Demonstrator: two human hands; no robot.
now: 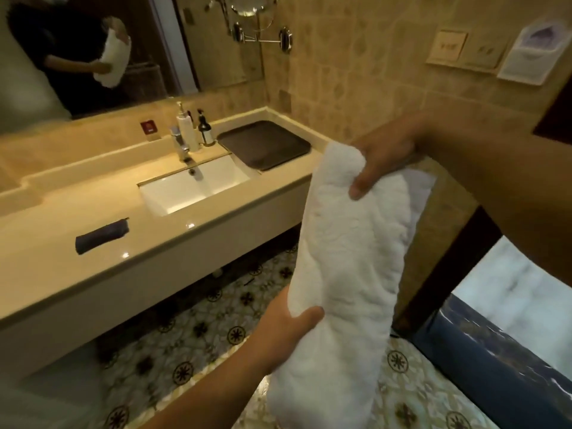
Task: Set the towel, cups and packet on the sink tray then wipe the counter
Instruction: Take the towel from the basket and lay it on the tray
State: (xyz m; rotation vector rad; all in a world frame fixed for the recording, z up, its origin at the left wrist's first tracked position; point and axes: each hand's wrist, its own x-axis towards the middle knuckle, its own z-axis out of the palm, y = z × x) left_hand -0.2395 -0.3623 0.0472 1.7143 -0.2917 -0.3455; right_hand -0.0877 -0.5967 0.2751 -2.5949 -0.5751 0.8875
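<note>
Holding a folded white towel [349,274] in the air, near right of the scene, off the counter [154,243]. Right hand [383,156] has its grip clamped on the towel's top end, thumb over the front. Left hand [288,326] has its grip closed on the lower left edge. Towel hangs long and tilted between them, above the patterned floor [201,329].

Dark tray [263,144] sits on the counter far right of the sink [192,187], touching nothing else that I can see. Tap [179,145] stands behind the sink, with a white pump bottle [187,128] and a dark pump bottle [205,130] just beside it, left of the tray. Small dark pouch [102,236] lies on the counter left of the sink, well apart from the tray. Small red sign [148,126] on the far ledge. Mirror [93,51] shows the towel and both hands. Towel blocks the view of the counter's right end.
</note>
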